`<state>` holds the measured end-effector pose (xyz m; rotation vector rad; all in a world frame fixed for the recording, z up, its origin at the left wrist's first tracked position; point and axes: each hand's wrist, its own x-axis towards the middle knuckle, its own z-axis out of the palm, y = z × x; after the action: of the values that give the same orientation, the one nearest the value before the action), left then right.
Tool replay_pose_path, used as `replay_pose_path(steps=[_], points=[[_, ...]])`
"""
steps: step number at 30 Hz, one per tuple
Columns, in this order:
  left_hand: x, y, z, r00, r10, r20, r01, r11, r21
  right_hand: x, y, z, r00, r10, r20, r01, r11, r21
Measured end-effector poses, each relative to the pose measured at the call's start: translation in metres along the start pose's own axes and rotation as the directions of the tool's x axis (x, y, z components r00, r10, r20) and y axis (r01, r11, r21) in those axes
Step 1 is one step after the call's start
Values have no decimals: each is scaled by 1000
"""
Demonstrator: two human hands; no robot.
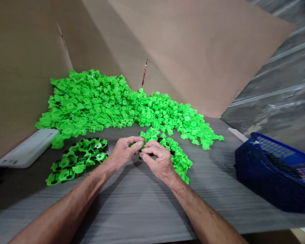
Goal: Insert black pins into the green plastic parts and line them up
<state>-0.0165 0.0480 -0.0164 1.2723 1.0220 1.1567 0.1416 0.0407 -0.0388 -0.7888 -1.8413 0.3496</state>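
In front of me, both hands meet over the table. My left hand [125, 149] pinches a small green plastic toy car body [140, 145] between thumb and fingers. My right hand [159, 158] is closed at the other side of that body, with a dark bit like a wheel axle [152, 155] showing at its fingers; the fingers hide most of it. Left of my hands lie rows of green car bodies with black wheel axles [77, 159]. Beside and beyond my right hand are more green bodies [180, 159], a few dark parts among them.
A large heap of green plastic pieces [91, 101] lies against the brown board walls [193, 51]. At the left is a white oblong box [27, 149]. On the right stands a blue basket [266, 183] holding dark small parts [282, 164], with a white strip [237, 134] behind it.
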Motion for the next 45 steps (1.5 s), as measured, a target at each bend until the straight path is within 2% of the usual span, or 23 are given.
replay_pose_path(steps=[10,21,28,32,38,41,43,45], points=[[-1,2,3,999,42,-10,-42,998,-39,-2,-9,11,977,171,-126,-157,981,113],[-1,-2,2,995,95,-19,-93,991,101,-2,-8,14,972,126,-196,-115,991,65],[-3,-1,5,994,112,-14,-110,989,99,-4,-2,15,965,196,-176,-155,962,223],[-3,0,8,995,74,-68,-70,996,59,-5,-2,17,964,225,-144,-188,954,234],[2,-2,3,996,-68,-65,59,989,-139,-2,2,12,974,217,-69,-196,953,229],[8,-1,-7,985,-96,-144,65,976,-209,1,10,2,976,205,-77,-193,971,138],[11,0,-13,977,-94,-191,56,979,-197,2,16,-4,983,156,-97,-158,987,-12],[14,0,-19,971,-92,-222,57,985,-162,3,21,-10,994,101,-42,-107,976,-192]])
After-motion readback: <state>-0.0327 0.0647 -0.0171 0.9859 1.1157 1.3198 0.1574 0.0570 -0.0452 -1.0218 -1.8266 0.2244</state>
